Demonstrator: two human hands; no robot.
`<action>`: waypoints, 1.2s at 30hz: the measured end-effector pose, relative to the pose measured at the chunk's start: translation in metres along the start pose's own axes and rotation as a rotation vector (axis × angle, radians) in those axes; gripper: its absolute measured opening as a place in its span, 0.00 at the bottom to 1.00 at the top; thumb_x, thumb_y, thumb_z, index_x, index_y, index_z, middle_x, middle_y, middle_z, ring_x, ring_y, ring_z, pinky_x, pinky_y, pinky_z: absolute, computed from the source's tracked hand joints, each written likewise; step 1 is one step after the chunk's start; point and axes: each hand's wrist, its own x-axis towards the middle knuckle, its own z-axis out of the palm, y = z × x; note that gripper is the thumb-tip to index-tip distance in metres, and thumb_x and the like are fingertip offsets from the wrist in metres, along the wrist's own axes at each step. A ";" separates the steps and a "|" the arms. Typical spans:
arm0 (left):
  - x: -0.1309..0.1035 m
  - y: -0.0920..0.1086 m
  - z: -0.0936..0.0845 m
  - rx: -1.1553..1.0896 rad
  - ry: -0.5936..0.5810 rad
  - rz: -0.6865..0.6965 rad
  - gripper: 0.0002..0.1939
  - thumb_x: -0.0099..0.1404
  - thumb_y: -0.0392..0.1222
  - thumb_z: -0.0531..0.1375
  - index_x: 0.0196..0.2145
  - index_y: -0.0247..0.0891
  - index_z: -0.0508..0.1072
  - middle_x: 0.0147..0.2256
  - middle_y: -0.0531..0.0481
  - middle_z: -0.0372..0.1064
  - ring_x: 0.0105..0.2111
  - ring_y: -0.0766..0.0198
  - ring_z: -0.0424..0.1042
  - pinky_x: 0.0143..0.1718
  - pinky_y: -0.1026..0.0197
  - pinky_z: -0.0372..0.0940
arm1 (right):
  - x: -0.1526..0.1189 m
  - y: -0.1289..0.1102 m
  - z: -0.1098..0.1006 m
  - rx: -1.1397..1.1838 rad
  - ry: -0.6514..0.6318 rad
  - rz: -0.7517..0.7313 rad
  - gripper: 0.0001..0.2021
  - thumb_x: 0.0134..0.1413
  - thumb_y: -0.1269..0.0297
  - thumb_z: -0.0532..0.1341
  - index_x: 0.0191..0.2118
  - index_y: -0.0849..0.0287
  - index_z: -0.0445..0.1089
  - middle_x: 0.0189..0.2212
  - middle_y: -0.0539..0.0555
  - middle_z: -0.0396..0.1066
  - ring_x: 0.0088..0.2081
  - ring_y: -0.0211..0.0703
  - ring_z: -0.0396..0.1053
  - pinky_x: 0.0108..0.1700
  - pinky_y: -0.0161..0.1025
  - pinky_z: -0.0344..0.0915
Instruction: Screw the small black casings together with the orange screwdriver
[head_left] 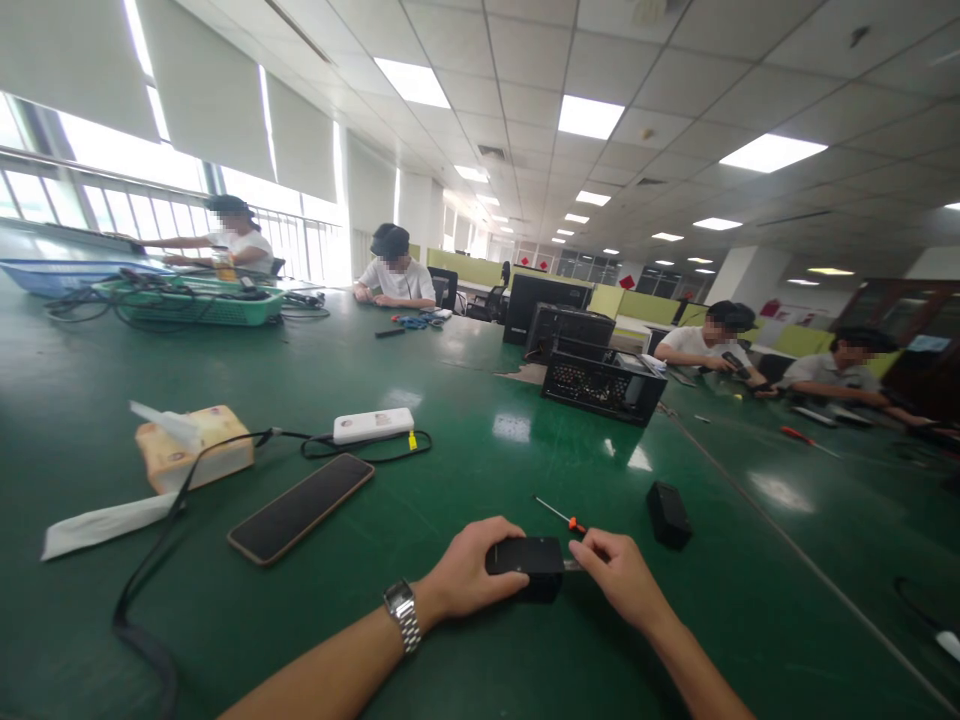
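My left hand (466, 572), with a metal-band watch on its wrist, grips a small black box (534, 556) from its left side, thumb on the near side and fingers on the far side. At the box's right end, my right hand (616, 575) pinches a small flat greyish piece (572, 565) that touches the box; its exact kind is unclear. Just beyond my right hand lies a screwdriver (575, 524) with an orange and black handle, its shaft pointing away to the left. A second black box (669, 514) sits on the green table (450, 470) farther right.
On the left are a phone (301, 508), a white power bank (373, 425) with a black cable, and a tissue pack (217, 450). Cables fill a green basket (247, 308) farther back. Black computer cases (604, 382) stand mid-table. Several people sit around the table's far sides.
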 end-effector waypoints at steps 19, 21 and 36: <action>-0.004 -0.003 -0.006 -0.047 -0.087 0.055 0.20 0.56 0.38 0.63 0.47 0.40 0.69 0.42 0.50 0.69 0.40 0.58 0.69 0.43 0.61 0.63 | -0.004 -0.004 0.017 0.137 -0.030 0.009 0.18 0.58 0.53 0.56 0.23 0.60 0.64 0.21 0.47 0.59 0.26 0.37 0.58 0.30 0.34 0.54; -0.004 -0.003 -0.006 -0.042 -0.082 0.050 0.20 0.56 0.37 0.63 0.47 0.40 0.69 0.42 0.50 0.69 0.41 0.58 0.69 0.43 0.61 0.63 | -0.003 0.000 0.019 0.216 -0.052 0.067 0.20 0.57 0.50 0.57 0.21 0.59 0.62 0.18 0.45 0.55 0.22 0.34 0.54 0.27 0.33 0.52; -0.004 -0.002 -0.005 -0.041 -0.059 0.017 0.18 0.56 0.38 0.63 0.45 0.39 0.71 0.40 0.50 0.69 0.38 0.59 0.69 0.40 0.62 0.62 | -0.008 -0.006 0.024 0.276 -0.067 0.065 0.16 0.55 0.54 0.57 0.22 0.59 0.63 0.18 0.46 0.59 0.20 0.34 0.56 0.23 0.32 0.51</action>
